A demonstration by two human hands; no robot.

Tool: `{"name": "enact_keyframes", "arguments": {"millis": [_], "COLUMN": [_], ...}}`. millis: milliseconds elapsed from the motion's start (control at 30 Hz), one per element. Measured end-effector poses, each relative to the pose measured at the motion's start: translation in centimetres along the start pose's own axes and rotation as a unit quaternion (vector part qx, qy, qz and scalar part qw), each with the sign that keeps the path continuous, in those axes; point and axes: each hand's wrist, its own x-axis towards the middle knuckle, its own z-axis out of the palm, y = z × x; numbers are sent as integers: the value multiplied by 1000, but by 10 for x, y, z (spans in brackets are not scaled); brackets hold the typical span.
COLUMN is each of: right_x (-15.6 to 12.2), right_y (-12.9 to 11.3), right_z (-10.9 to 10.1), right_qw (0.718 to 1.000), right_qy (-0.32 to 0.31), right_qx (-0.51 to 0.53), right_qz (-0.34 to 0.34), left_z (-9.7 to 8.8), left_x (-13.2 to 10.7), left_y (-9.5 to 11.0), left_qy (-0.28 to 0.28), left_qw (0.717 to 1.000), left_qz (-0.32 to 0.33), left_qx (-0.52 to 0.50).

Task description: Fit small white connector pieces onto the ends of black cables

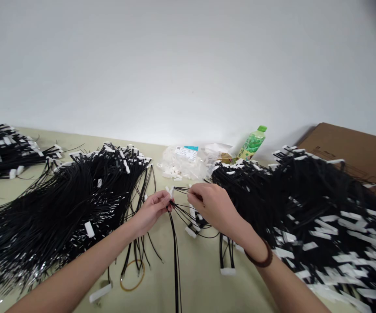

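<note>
Between the thumb and fingers of my left hand (153, 210) is a white connector (171, 191) with black wires running from it. Several of these black wires (175, 261) hang down toward the front edge of the view. My right hand (212, 204) is closed to the right of the connector, its fingertips on thin black wires (181, 189) that lead to it. Its curled fingers hide the exact grip. Below that hand, more white connectors (191, 231) with looped black wires lie on the table.
Black wire bundles (77, 191) with white connectors heap up on the left, and another large pile (292, 195) on the right. A clear plastic bag (188, 163) of white parts and a green bottle (252, 143) are near the wall. A rubber band (132, 289) and cardboard box (354, 152) also show.
</note>
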Motion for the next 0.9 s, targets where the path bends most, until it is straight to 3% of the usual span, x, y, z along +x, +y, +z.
{"name": "enact_keyframes", "arguments": {"millis": [600,900], "right_x": [0,-2], "right_y": [2,1], "right_z": [0,7], "right_qw": [1000,990], "right_qy": [-22,48], "right_qx": [5,-105], "right_qz": [-5,-82], "left_z": [-1,2], "left_x": [0,-1], "left_y": [-2,1], "left_qy": [-4,-11], "left_qw": [1000,998], "left_qz": [7,15], "left_qx": [16,54]}}
